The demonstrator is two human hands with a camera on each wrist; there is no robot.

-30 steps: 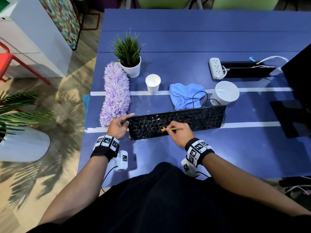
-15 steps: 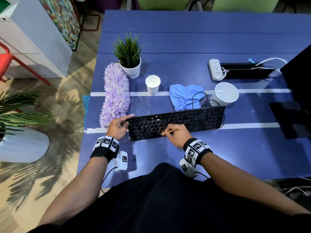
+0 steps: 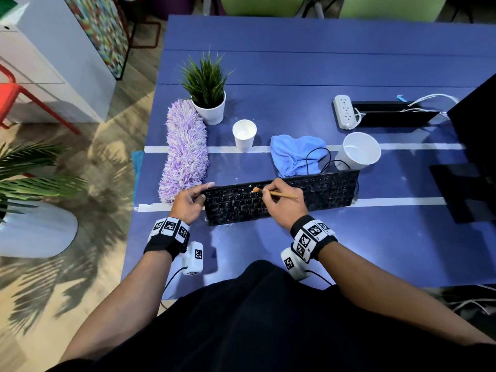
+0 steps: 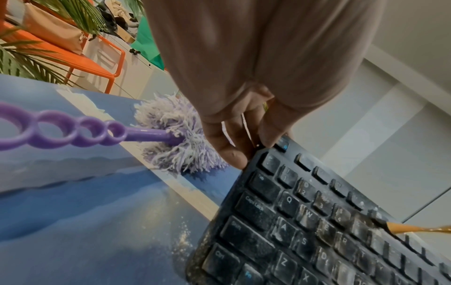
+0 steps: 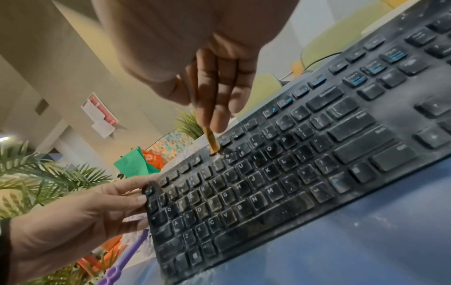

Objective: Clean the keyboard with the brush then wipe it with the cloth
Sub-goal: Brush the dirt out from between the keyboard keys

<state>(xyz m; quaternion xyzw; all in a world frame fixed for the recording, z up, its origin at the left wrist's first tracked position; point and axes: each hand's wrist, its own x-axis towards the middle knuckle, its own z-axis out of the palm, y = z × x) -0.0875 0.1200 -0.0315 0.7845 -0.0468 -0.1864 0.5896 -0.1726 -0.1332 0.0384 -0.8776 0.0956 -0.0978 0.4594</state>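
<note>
My left hand [image 3: 188,201] keeps its place at the left end of the keyboard [image 3: 316,191], thumb and fingers pinching that corner so the board cannot slide. What has changed is the brush [image 3: 271,192]: half a second ago its tip worked the near rows, and now I have carried it up to the far rows, bristles down between the number keys and the function keys, left of the board's middle. My right hand [image 3: 281,204] is closed round the thin wooden handle in a pencil grip, the handle slanting back to the right.

From that I judge I am still in the brushing step, sweeping row by row. The keys are dusty from left to right in the right wrist view, so much of the board is yet to do, and the blue cloth [image 3: 295,154] lies untouched just behind the keyboard, its wiping turn not yet come.

For room: at my left the purple duster [image 3: 185,151] lies just beside my holding hand, near the table edge [image 3: 139,183], so swept grit may fall there. Behind the board stand a paper cup [image 3: 244,134], the cloth with the black cable [image 3: 319,154] looped over it, and a white mug [image 3: 358,151] close to the far right corner. The near table strip and the right side are more open for my strokes.
</note>
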